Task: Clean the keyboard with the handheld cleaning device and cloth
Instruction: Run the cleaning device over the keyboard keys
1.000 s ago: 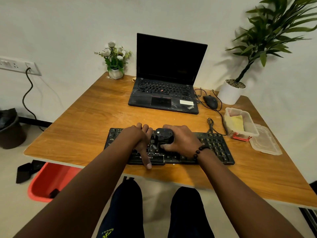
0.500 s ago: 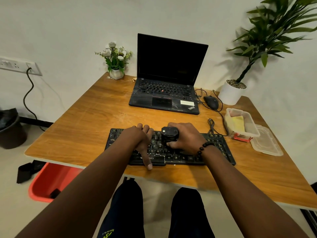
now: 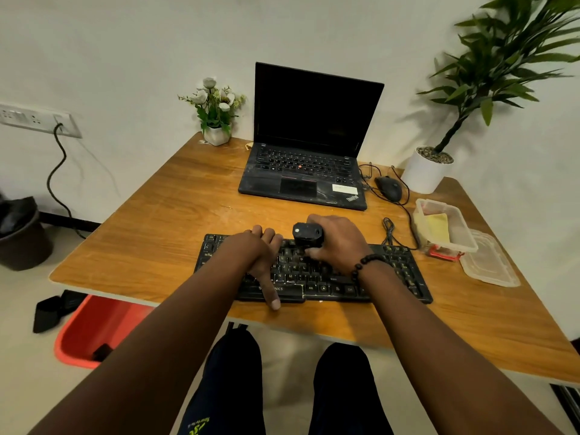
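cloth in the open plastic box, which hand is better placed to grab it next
Left, probably. The right hand is nearer the cloth in the box, but it grips the cleaning device; the left hand only rests on the keyboard.

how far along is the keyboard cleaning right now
Nothing looks finished. In hand: the right hand grips the cleaning device on the upper middle keys of the keyboard, while the left hand rests on it. Left: the yellow cloth sits unused in the plastic container.
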A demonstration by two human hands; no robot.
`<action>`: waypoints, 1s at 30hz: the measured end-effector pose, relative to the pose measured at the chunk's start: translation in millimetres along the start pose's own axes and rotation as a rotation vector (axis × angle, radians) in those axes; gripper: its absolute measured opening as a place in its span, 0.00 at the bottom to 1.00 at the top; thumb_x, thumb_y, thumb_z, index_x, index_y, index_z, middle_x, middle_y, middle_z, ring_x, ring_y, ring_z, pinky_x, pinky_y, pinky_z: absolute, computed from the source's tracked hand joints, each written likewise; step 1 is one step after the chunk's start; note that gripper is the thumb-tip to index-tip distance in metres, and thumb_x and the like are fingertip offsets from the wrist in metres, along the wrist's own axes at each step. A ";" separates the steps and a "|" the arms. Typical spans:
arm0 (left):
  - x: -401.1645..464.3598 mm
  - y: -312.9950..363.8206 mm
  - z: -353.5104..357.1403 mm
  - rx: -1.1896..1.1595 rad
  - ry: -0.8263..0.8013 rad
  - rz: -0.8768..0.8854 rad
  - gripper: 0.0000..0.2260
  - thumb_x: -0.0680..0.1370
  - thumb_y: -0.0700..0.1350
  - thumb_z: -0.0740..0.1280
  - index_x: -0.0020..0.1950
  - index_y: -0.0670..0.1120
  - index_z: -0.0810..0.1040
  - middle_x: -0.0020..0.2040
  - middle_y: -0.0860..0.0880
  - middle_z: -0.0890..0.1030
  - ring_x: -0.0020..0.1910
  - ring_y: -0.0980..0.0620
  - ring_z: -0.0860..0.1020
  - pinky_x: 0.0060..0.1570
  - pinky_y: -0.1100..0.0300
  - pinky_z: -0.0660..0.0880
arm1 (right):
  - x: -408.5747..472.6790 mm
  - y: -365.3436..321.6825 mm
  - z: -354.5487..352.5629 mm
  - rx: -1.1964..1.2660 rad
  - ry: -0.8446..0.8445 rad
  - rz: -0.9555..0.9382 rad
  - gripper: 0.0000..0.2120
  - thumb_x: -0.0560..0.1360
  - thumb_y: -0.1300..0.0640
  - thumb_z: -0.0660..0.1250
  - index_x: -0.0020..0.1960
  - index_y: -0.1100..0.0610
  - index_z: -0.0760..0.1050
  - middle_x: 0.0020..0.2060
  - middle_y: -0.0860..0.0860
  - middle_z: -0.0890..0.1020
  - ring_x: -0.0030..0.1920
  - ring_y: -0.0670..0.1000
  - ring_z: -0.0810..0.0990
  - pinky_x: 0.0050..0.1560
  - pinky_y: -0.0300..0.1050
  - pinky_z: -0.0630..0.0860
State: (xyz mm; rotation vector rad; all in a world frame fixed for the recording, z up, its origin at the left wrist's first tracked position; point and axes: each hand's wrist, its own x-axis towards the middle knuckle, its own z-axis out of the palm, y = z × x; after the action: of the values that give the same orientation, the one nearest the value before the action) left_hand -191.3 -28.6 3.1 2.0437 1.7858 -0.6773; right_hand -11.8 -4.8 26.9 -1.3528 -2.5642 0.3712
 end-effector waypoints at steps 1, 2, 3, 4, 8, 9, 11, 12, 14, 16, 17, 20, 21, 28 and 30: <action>-0.4 0.3 2.0 -0.003 0.000 0.001 0.68 0.54 0.72 0.77 0.80 0.49 0.41 0.78 0.47 0.49 0.77 0.41 0.49 0.71 0.36 0.62 | -0.9 -2.4 0.9 0.052 -0.013 -0.003 0.16 0.68 0.54 0.76 0.52 0.51 0.73 0.44 0.46 0.80 0.45 0.47 0.78 0.42 0.41 0.75; -0.2 0.7 2.8 -0.002 0.002 0.005 0.68 0.54 0.72 0.77 0.80 0.49 0.42 0.78 0.47 0.50 0.76 0.41 0.50 0.71 0.36 0.63 | -3.4 -4.7 1.4 0.123 -0.042 -0.009 0.17 0.67 0.54 0.76 0.52 0.50 0.74 0.44 0.46 0.81 0.45 0.46 0.78 0.43 0.41 0.77; -0.4 1.2 2.3 0.002 0.005 0.011 0.67 0.54 0.73 0.77 0.80 0.50 0.43 0.77 0.48 0.51 0.76 0.41 0.51 0.71 0.36 0.64 | -6.3 -5.7 2.0 0.167 -0.076 -0.021 0.16 0.67 0.54 0.77 0.51 0.50 0.74 0.43 0.46 0.81 0.44 0.46 0.79 0.42 0.41 0.78; 0.2 1.0 0.6 0.005 0.010 0.014 0.67 0.54 0.73 0.77 0.80 0.49 0.44 0.76 0.48 0.52 0.75 0.42 0.52 0.70 0.37 0.64 | -8.2 -6.5 2.3 0.159 -0.094 -0.041 0.16 0.67 0.54 0.76 0.50 0.50 0.74 0.42 0.45 0.81 0.44 0.46 0.78 0.42 0.42 0.77; -0.4 -1.9 -1.8 -0.010 0.011 0.004 0.67 0.54 0.73 0.77 0.80 0.50 0.42 0.77 0.48 0.50 0.76 0.41 0.51 0.71 0.37 0.63 | 1.8 -5.6 4.4 -0.087 0.022 -0.015 0.15 0.70 0.53 0.74 0.50 0.50 0.71 0.43 0.46 0.76 0.46 0.48 0.73 0.42 0.40 0.68; -1.0 -0.5 0.2 -0.012 0.008 0.009 0.67 0.54 0.72 0.77 0.80 0.50 0.42 0.78 0.48 0.50 0.76 0.41 0.50 0.71 0.37 0.63 | 2.7 -4.0 6.1 -0.111 0.050 0.001 0.15 0.70 0.53 0.74 0.51 0.51 0.71 0.44 0.47 0.77 0.48 0.48 0.73 0.44 0.41 0.69; -1.1 2.9 3.3 -0.018 0.003 0.019 0.67 0.55 0.72 0.77 0.80 0.50 0.41 0.78 0.48 0.49 0.77 0.40 0.49 0.72 0.37 0.62 | -0.1 0.3 5.9 -0.028 0.072 0.015 0.15 0.69 0.54 0.75 0.52 0.52 0.72 0.44 0.47 0.78 0.48 0.48 0.75 0.44 0.40 0.71; -0.7 3.2 2.5 -0.023 0.003 0.019 0.67 0.55 0.71 0.77 0.80 0.50 0.41 0.78 0.48 0.48 0.77 0.40 0.49 0.72 0.36 0.62 | -2.4 1.2 3.7 0.063 0.069 0.012 0.15 0.69 0.54 0.75 0.51 0.51 0.73 0.43 0.46 0.79 0.46 0.47 0.76 0.43 0.39 0.72; -1.4 0.7 -2.1 -0.025 0.007 0.012 0.67 0.55 0.72 0.77 0.80 0.50 0.41 0.78 0.48 0.49 0.77 0.41 0.50 0.71 0.36 0.62 | -6.7 -0.6 -0.6 0.200 0.012 -0.014 0.15 0.68 0.54 0.76 0.51 0.51 0.74 0.42 0.45 0.80 0.43 0.45 0.77 0.39 0.36 0.72; -1.0 -4.6 -4.5 -0.020 0.013 0.002 0.67 0.54 0.72 0.77 0.80 0.50 0.41 0.78 0.48 0.50 0.76 0.41 0.50 0.71 0.37 0.63 | -4.4 -3.6 1.0 0.155 -0.034 -0.035 0.16 0.68 0.54 0.76 0.52 0.51 0.75 0.43 0.46 0.81 0.44 0.47 0.78 0.42 0.40 0.76; -0.3 -5.5 -3.5 -0.016 0.009 -0.002 0.68 0.54 0.72 0.77 0.80 0.50 0.41 0.78 0.48 0.49 0.76 0.41 0.50 0.71 0.37 0.63 | -2.0 -3.8 2.6 0.109 -0.030 -0.026 0.16 0.68 0.53 0.76 0.52 0.51 0.74 0.44 0.47 0.81 0.45 0.48 0.78 0.45 0.44 0.77; 2.9 -1.1 4.1 -0.016 -0.012 0.003 0.69 0.53 0.73 0.77 0.80 0.50 0.41 0.77 0.48 0.50 0.76 0.41 0.51 0.71 0.37 0.63 | 0.9 -6.4 4.3 0.025 -0.008 -0.007 0.15 0.69 0.55 0.75 0.52 0.53 0.74 0.44 0.48 0.79 0.47 0.49 0.77 0.47 0.45 0.76; 3.6 0.9 5.7 -0.014 -0.012 0.007 0.69 0.52 0.74 0.76 0.80 0.50 0.42 0.77 0.48 0.51 0.75 0.41 0.52 0.70 0.37 0.64 | 0.2 -8.5 4.5 0.032 -0.006 -0.018 0.15 0.69 0.56 0.75 0.51 0.53 0.74 0.43 0.48 0.79 0.47 0.49 0.76 0.46 0.44 0.75; 4.3 -4.2 2.6 -0.040 0.013 0.006 0.69 0.50 0.74 0.76 0.80 0.52 0.41 0.78 0.49 0.49 0.76 0.40 0.50 0.70 0.35 0.63 | 2.8 -3.2 2.6 0.124 -0.023 -0.005 0.17 0.67 0.57 0.77 0.51 0.53 0.75 0.44 0.48 0.81 0.46 0.48 0.78 0.47 0.44 0.77; 4.6 -3.2 5.1 -0.041 0.006 0.010 0.69 0.51 0.74 0.76 0.80 0.53 0.40 0.78 0.49 0.48 0.76 0.39 0.49 0.71 0.35 0.62 | 3.8 0.5 -0.5 0.057 -0.015 -0.007 0.15 0.68 0.57 0.76 0.51 0.54 0.74 0.44 0.49 0.80 0.47 0.50 0.77 0.46 0.45 0.76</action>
State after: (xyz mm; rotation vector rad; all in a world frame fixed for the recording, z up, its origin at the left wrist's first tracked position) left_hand -194.7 -27.1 -3.5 2.0285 1.7776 -0.6267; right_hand -13.3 -1.3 27.5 -1.3264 -2.5491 0.4513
